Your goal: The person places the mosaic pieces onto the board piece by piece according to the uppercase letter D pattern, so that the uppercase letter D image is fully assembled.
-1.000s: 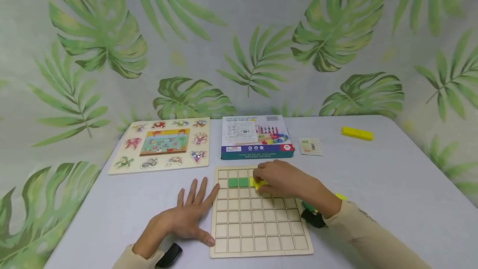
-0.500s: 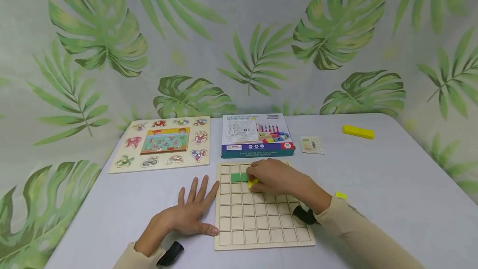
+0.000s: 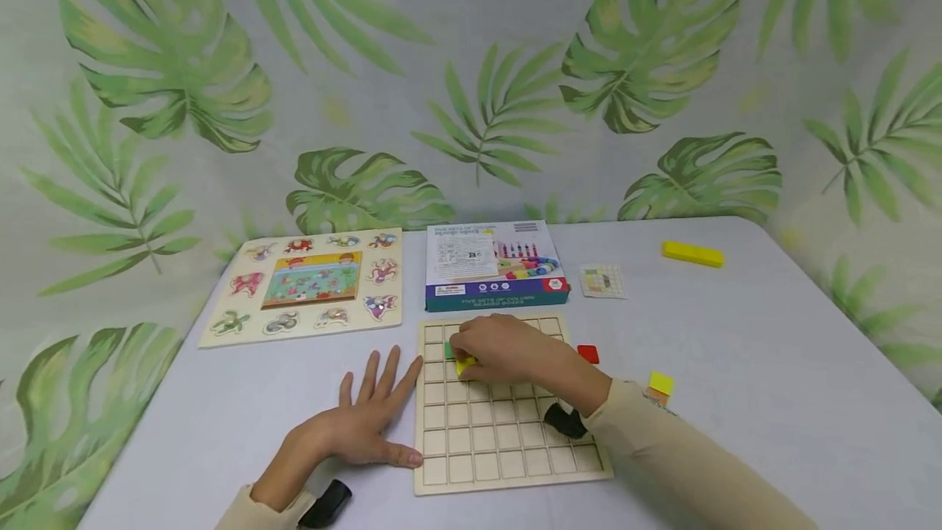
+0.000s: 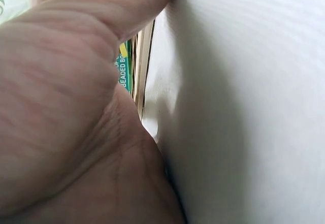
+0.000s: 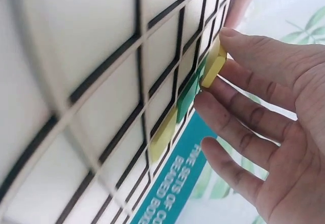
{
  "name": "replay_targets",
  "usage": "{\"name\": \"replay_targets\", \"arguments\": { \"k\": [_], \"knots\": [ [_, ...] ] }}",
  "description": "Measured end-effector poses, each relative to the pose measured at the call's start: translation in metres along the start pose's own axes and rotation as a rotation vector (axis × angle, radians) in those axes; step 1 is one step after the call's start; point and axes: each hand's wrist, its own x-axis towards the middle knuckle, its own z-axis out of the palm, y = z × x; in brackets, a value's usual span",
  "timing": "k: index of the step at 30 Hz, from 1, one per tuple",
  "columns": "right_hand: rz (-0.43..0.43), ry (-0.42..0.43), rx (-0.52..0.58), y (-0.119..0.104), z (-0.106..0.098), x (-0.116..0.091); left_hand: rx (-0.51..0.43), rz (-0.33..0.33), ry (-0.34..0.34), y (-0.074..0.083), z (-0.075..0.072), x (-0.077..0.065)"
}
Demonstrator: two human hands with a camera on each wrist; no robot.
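My right hand [image 3: 508, 350] pinches a yellow square tile [image 5: 214, 69] between thumb and fingers, over the upper left of the wooden grid board [image 3: 478, 438]. The right wrist view shows the held tile tilted against the grid, close to green tiling [image 5: 187, 99] set in the cells. Farther along that row lies another yellow tile [image 5: 164, 135]. In the head view, a bit of green tile [image 3: 449, 350] peeks out left of the fingers; the hand hides the rest. My left hand [image 3: 361, 433] rests with spread fingers on the table, forefinger and thumb at the board's left edge.
Behind the board stands a bead game box [image 3: 496, 268], with an animal peg puzzle [image 3: 221, 317] to its left. On the right lie a small pattern card [image 3: 603, 281], a yellow bar [image 3: 693, 253], a red tile [image 3: 588, 354] and a yellow tile [image 3: 661, 384] beside the sleeve.
My right hand has carried the yellow tile leftward along the row, from the yellow cell to the green ones. A red tile at the board's right has come into sight. My left hand stays put.
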Motion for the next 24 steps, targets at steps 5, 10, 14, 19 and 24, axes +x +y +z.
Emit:
{"name": "replay_targets", "arguments": {
  "k": [5,10,14,19,24],
  "knots": [
    [-0.017,-0.01,-0.022,-0.009,0.004,0.012,-0.029,0.031,0.022,-0.006,0.005,0.0],
    [0.003,0.003,-0.046,-0.012,0.008,0.016,-0.016,0.009,0.029,-0.009,0.007,0.004],
    [0.021,0.002,-0.065,-0.013,0.008,0.016,-0.006,-0.014,0.016,-0.004,0.004,0.003],
    [0.052,0.018,-0.083,-0.016,0.008,0.017,-0.003,-0.015,0.015,0.0,-0.001,0.001],
    [0.088,0.023,-0.059,-0.015,0.01,0.018,-0.005,-0.004,0.023,-0.004,0.004,0.003]
  ]
}}
